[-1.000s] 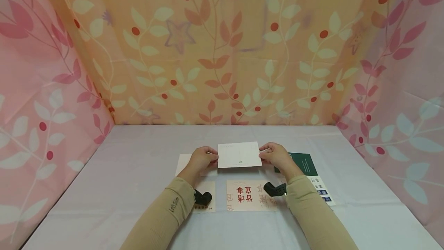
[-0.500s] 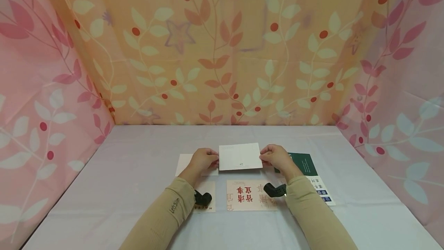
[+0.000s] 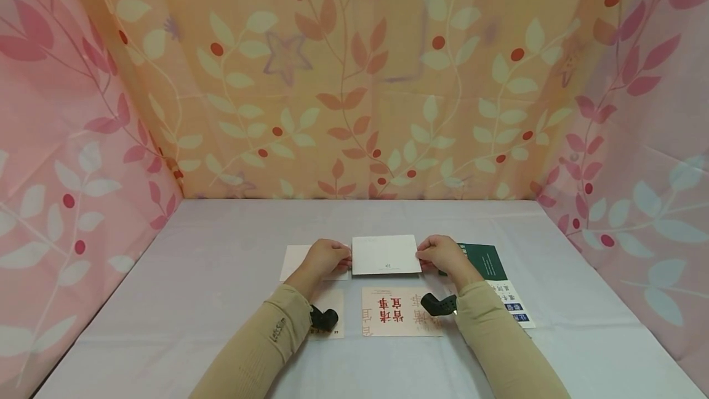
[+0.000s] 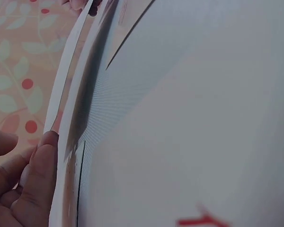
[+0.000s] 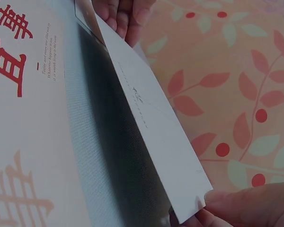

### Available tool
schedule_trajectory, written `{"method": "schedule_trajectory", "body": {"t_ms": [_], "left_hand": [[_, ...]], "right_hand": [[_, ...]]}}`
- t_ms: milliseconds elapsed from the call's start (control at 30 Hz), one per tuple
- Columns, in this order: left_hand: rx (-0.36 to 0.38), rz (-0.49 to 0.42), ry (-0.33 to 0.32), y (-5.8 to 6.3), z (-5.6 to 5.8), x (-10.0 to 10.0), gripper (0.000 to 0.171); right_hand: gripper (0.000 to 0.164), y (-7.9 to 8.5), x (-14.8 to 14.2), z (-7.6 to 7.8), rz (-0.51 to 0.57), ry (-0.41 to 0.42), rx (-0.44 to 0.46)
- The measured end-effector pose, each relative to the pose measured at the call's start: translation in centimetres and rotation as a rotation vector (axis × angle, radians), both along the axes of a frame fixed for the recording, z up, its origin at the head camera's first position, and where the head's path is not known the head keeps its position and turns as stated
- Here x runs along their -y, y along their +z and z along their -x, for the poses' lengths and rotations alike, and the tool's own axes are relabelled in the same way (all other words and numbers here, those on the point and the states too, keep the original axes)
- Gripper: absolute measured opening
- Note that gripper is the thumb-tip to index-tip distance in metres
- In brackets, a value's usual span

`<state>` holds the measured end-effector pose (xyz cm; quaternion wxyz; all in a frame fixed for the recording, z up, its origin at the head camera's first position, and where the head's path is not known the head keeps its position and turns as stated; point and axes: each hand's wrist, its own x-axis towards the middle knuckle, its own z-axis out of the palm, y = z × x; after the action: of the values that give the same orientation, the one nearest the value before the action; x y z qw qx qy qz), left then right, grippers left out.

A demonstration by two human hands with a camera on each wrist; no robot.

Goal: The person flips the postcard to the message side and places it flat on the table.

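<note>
Both hands hold a white postcard above the table; small print shows on its upward face. At its left edge my left hand pinches it near the corner, fingertips against the card in the left wrist view. My right hand grips the opposite edge, the thumb on top and fingers underneath. In the right wrist view the card stands tilted, with a dark shadow below it. Closer to the body lies a cream card with red characters.
A blank pale card lies partly behind the left hand, and a cream card with dark writing is half covered by that wrist. A green and white printed sheet is at the right. Patterned curtains enclose the white table.
The postcard has come down toward the table and shifted slightly right, and both hands have moved down with it. The other cards have stayed in place.
</note>
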<state>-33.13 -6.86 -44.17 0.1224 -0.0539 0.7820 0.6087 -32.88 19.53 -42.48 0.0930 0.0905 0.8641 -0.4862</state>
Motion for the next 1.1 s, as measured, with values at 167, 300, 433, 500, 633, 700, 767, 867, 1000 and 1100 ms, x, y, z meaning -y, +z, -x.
{"method": "schedule_trajectory", "body": {"t_ms": [167,300,433,500,633,700,767,867,1000,1100], "left_hand": [[0.02,-0.004,0.004,0.21,-0.18,0.01,0.019],[0.033,-0.005,-0.004,0.38,-0.36,0.03,0.019],[0.023,0.014,-0.011,0.38,-0.45,0.08,0.019],[0.009,0.034,-0.018,0.41,-0.5,0.1,0.019],[-0.007,0.07,-0.034,0.57,-0.67,0.09,0.018],[-0.003,0.081,-0.04,0.59,-0.7,0.08,0.018],[0.002,0.087,-0.045,0.51,-0.66,0.09,0.018],[-0.001,0.094,-0.056,0.33,-0.62,0.18,0.019],[-0.024,0.104,-0.075,0.07,-0.62,0.28,0.018],[-0.033,0.106,-0.081,0.11,-0.71,0.24,0.017]], "right_hand": [[0.012,-0.09,0.04,0.02,-0.005,-0.001,0.02],[0.015,-0.12,0.05,-0.09,-0.029,0.009,0.044],[0.017,-0.2,0.13,-0.15,-0.039,0.032,0.051],[0.017,-0.21,0.18,-0.2,-0.04,0.039,0.048],[0.016,-0.17,0.25,-0.3,-0.044,0.042,0.044],[0.016,-0.2,0.26,-0.3,-0.049,0.047,0.048],[0.016,-0.25,0.28,-0.25,-0.049,0.045,0.055],[0.016,-0.42,0.24,-0.18,-0.053,0.053,0.057],[0.016,-0.58,0.19,-0.2,-0.059,0.065,0.048],[0.015,-0.64,0.21,-0.16,-0.056,0.063,0.048]]}}
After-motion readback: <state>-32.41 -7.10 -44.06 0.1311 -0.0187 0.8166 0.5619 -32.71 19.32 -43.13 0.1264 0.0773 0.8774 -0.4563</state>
